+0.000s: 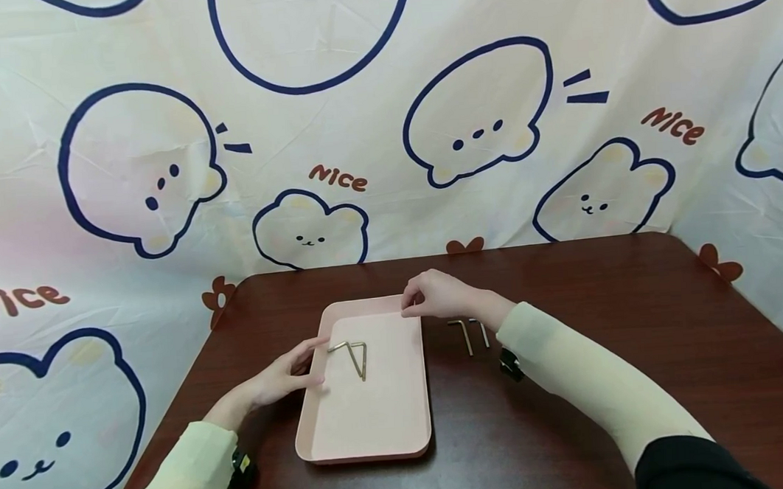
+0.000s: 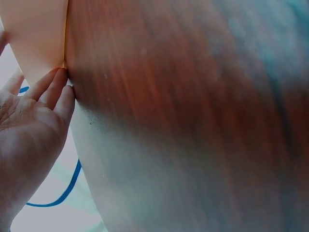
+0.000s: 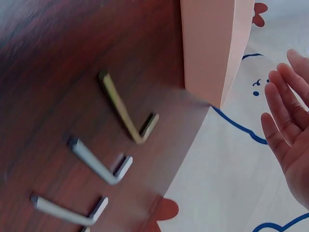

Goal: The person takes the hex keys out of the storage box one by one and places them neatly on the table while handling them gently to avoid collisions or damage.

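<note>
My left hand (image 1: pixel 275 380) holds the left wall of a pale pink tray (image 1: pixel 384 422), thumb and forefinger over the rim. In the left wrist view, its other fingers (image 2: pixel 54 90) lie against the tray's outer side. Two L-shaped hex keys (image 1: pixel 364 362) lie in the tray, overlapping at their lower ends. Over the tray's far right corner is my right hand (image 1: pixel 443 295), fingers loosely bent and nothing seen in them. Beside the tray, under the right wrist, lie more hex keys (image 1: pixel 466 339); the right wrist view shows a brass-coloured one (image 3: pixel 119 106) and silvery ones (image 3: pixel 94 160).
Everything stands on a dark brown wooden table (image 1: pixel 573 412). A white cloth (image 1: pixel 384 223) printed with blue bear outlines hangs behind and along both sides. The right forearm (image 1: pixel 591 367) crosses over the table's right part.
</note>
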Tool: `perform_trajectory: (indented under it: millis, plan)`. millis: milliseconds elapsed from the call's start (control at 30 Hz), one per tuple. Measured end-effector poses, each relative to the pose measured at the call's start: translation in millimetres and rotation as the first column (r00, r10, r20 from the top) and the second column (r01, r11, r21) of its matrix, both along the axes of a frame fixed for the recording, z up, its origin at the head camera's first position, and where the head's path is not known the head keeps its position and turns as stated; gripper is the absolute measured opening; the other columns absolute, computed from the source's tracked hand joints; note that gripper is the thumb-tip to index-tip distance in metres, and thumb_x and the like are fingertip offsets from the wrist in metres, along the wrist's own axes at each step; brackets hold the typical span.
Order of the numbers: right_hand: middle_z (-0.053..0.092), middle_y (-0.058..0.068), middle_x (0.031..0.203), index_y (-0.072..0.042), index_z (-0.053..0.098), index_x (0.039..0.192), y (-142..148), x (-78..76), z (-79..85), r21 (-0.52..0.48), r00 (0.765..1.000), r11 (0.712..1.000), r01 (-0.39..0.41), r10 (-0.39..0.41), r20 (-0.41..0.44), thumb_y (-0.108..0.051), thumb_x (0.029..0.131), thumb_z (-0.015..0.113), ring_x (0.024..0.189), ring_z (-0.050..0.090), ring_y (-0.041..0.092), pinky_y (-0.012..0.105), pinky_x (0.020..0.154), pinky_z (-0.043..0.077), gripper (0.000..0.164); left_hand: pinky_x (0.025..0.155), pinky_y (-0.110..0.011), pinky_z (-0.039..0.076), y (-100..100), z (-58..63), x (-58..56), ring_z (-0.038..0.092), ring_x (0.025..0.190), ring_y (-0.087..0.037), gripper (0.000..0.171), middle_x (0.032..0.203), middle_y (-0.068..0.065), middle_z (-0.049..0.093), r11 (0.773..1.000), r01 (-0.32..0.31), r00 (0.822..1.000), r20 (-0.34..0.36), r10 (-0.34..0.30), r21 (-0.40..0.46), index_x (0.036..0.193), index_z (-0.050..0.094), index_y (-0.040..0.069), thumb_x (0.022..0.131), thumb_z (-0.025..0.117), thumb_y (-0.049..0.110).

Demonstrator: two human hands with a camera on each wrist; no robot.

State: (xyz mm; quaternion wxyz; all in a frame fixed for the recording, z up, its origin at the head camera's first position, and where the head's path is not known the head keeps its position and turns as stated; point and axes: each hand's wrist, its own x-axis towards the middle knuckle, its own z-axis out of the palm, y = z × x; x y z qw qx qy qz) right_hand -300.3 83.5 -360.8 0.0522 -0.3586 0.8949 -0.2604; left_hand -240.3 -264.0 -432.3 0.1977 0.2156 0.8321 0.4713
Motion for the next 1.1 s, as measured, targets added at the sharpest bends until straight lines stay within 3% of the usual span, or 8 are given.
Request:
perform_trajectory:
  millis: [300, 700, 933, 1100]
  plan:
    - [0.064, -0.011, 0.079, -0.019, 0.075, 0.088, -25.1, 4.9, -11.1, 0.001, 0.999, 1.000, -0.013, 0.013, 0.034, -0.023, 0.088, 0.074, 0.077, 0.056, 0.010, 0.024, 0.066, 0.048, 0.005, 0.110, -0.059, 0.019, 0.3, 0.5, 0.8, 0.022, 0.141, -0.041, 0.070, 0.152, -0.026, 0.028, 1.000, -0.005, 1.000, 0.007, 0.005, -0.004, 0.150, 0.028, 0.004, 0.093, 0.067, 0.014]
    - [0.065, -0.011, 0.076, -0.017, 0.076, 0.089, -52.9, -1.6, -27.5, -0.036, 0.998, 0.999, 0.019, -0.016, 0.066, -0.024, 0.088, 0.074, 0.075, 0.056, 0.010, 0.023, 0.068, 0.047, 0.007, 0.110, -0.059, 0.018, -0.4, 1.3, 0.0, 0.022, 0.141, -0.042, 0.069, 0.152, -0.026, 0.029, 1.000, 0.000, 1.000, 0.000, 0.000, 0.005, 0.150, 0.029, 0.003, 0.093, 0.067, 0.013]
    - [0.064, -0.013, 0.081, -0.020, 0.077, 0.090, -67.6, -0.5, -39.7, 0.028, 1.000, 0.999, 0.017, -0.018, 0.001, -0.024, 0.087, 0.075, 0.077, 0.057, 0.005, 0.023, 0.074, 0.043, 0.006, 0.110, -0.059, 0.017, 0.2, 1.9, 0.3, 0.020, 0.142, -0.041, 0.069, 0.152, -0.025, 0.028, 1.000, -0.006, 1.000, 0.017, 0.006, 0.007, 0.150, 0.029, 0.004, 0.093, 0.067, 0.013]
    - [0.066, -0.010, 0.083, -0.016, 0.077, 0.090, -72.3, -1.6, -46.1, -0.003, 1.000, 1.000, -0.004, 0.004, 0.029, -0.018, 0.086, 0.076, 0.078, 0.057, 0.007, 0.021, 0.073, 0.045, 0.004, 0.110, -0.059, 0.017, 0.2, 2.0, -0.3, 0.019, 0.142, -0.041, 0.070, 0.153, -0.025, 0.027, 1.000, -0.009, 1.000, 0.022, 0.009, 0.003, 0.150, 0.029, 0.005, 0.092, 0.067, 0.014]
